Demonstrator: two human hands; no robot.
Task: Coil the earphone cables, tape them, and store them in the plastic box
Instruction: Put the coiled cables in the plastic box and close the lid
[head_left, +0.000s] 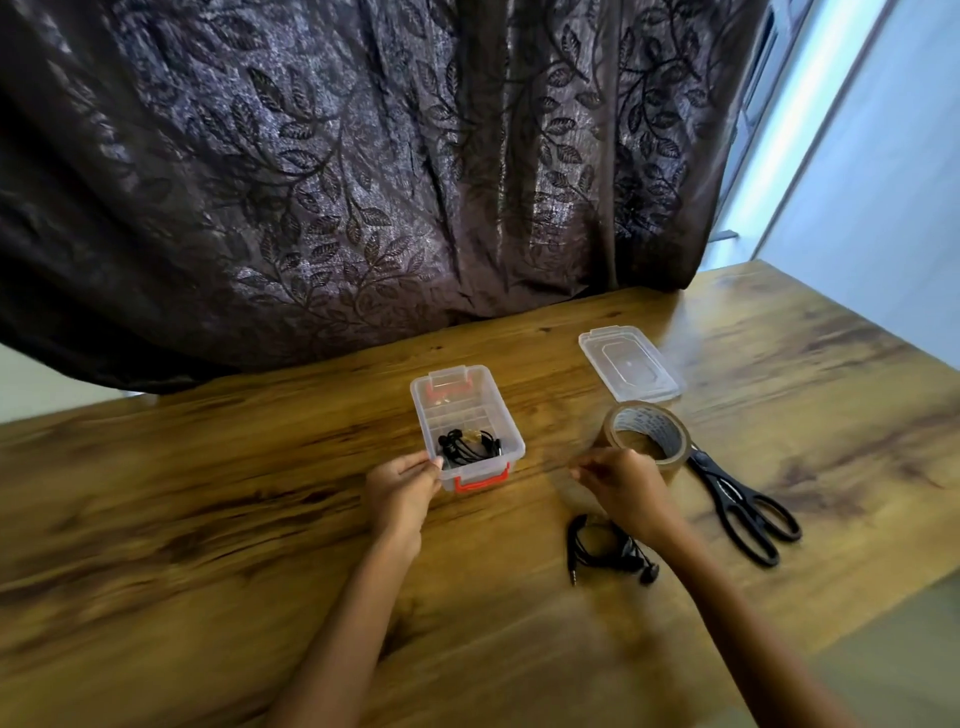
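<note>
A small clear plastic box (506, 441) with red latches stands open mid-table, with a black coiled earphone (467, 448) lying in its near end. My left hand (402, 486) pinches the box's near left corner. A second black earphone coil (605, 548) lies on the table, just below my right wrist. My right hand (626, 486) hovers in front of the brown tape roll (649, 434) with its fingers curled and fingertips pressed together. Blur hides whether a strip of tape is between them.
The box's clear lid (628, 366) lies flat behind the tape roll. Black scissors (737, 504) lie right of the roll. A dark leaf-patterned curtain (363, 182) hangs along the table's far edge. The wooden table (208, 519) drops off at the right.
</note>
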